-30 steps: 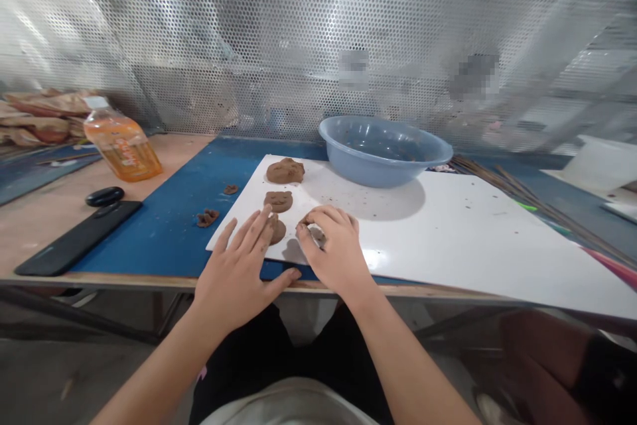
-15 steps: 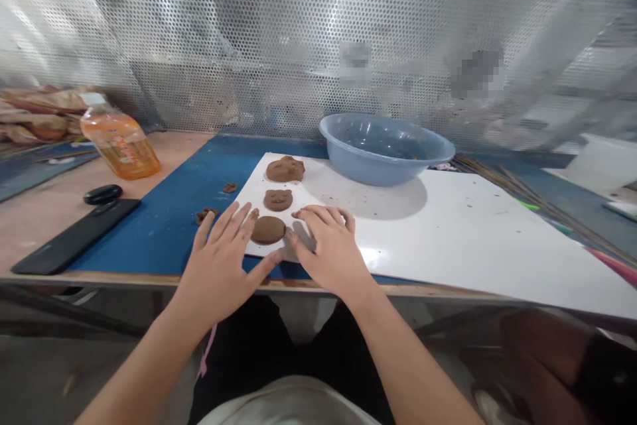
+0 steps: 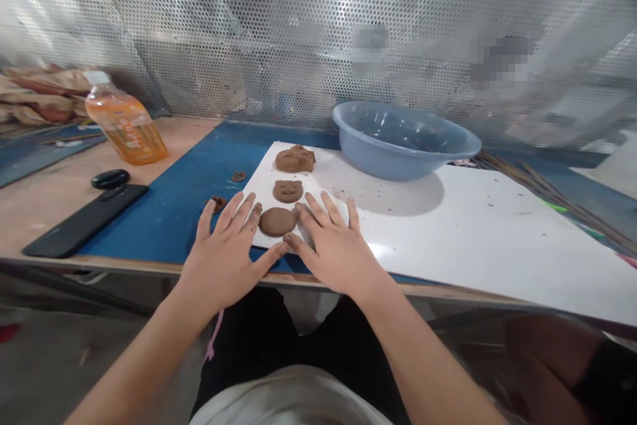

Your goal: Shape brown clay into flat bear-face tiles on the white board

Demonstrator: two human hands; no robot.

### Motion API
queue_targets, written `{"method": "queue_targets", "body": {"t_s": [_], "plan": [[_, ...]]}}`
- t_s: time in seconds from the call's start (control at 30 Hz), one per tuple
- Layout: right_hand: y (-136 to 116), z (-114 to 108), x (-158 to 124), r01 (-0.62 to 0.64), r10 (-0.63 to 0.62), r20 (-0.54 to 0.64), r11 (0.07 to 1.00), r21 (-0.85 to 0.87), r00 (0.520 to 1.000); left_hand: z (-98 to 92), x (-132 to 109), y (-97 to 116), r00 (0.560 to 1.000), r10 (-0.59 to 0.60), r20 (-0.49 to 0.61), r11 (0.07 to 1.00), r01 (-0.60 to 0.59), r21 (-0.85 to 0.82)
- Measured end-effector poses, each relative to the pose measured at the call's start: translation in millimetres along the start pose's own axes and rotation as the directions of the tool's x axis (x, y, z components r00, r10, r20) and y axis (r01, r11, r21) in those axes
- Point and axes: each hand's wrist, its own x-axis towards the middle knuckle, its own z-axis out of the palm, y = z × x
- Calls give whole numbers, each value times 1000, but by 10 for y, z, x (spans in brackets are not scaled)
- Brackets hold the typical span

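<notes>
Change: both hands have come off the clay disc (image 3: 277, 221), which now lies uncovered between them.

Left hand (image 3: 223, 256): resting palm-down across the left edge of the white board (image 3: 423, 239), holding nothing; left fingers (image 3: 243, 213) spread wide, the nearest tip just beside the disc.

Right hand (image 3: 336, 249): resting palm-down on the board, holding nothing; right fingers (image 3: 318, 209) spread wide, the nearest tip just beside the disc.

Thumbs: the 2 tips nearly meet below the disc, near the board's front edge.

Clay disc: smooth, round and flat on the board, at the near end of a row of 3 clay pieces.

Other clay: a clay face (image 3: 287, 191) with small ears sits next in the row, and a rough clay lump (image 3: 295, 158) sits farthest. 2 clay crumbs (image 3: 216, 203) lie on the blue mat (image 3: 149, 226).

Around: a blue bowl (image 3: 393, 163) stands just behind the board; an orange drink bottle (image 3: 124, 126) lies on the bench top (image 3: 60, 166), beside a black phone (image 3: 84, 221).
</notes>
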Motion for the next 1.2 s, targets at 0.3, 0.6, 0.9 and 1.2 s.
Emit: {"method": "queue_targets", "body": {"t_s": [0.3, 0.6, 0.9, 1.2], "plan": [[-162, 129, -62, -51, 50, -88, 999, -10, 995, -60, 24, 39, 999, 14, 42, 1000, -13, -18], [-335, 158, -64, -50, 48, -58, 998, -44, 997, -16, 7, 79, 1000, 20, 22, 999, -19, -29], [-446, 164, -38, -97, 97, -57, 995, -8, 994, 7, -15, 129, 1000, 2, 11, 998, -1, -61], [-25, 0, -23, -66, 73, -113, 996, 62, 991, -126, 185, -87, 996, -4, 91, 994, 14, -107]]}}
